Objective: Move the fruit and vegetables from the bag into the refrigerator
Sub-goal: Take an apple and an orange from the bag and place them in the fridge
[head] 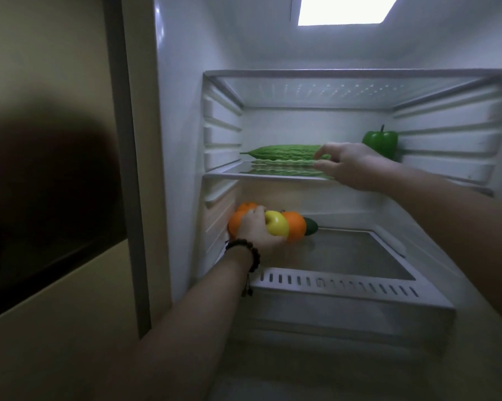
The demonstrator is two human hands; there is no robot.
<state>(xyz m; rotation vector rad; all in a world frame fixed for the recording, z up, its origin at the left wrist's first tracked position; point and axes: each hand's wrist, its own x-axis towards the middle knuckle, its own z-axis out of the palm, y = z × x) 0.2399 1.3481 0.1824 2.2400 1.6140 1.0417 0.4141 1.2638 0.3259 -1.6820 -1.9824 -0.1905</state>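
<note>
Left hand: left hand [257,231] curled over a yellow apple [277,223], at the left end of the lower shelf [356,256]; whether it grips or only steadies, I cannot tell.
Right hand: right hand [346,163] loosely spread, fingertips [319,154] at the right end of the bitter gourd [281,153]; touching or just clear is uncertain.
Gourd axis: lies left to right along the glass shelf [273,176], near its front edge, pointed tip toward the left wall.
Nearer hand: the right, by far; the left is a shelf below.
Pepper: green bell pepper [380,141] upright at the back right corner of the same shelf.
Fruit cluster: two oranges [296,225] flank the apple, touching it; a dark green item [311,226] just behind, kind unclear.
Textures: gourd ridged and warty; pepper, apple glossy and smooth; oranges matte.
Bag: not in view.
Refrigerator: white ribbed walls [221,134], slotted drawer front [339,283].
</note>
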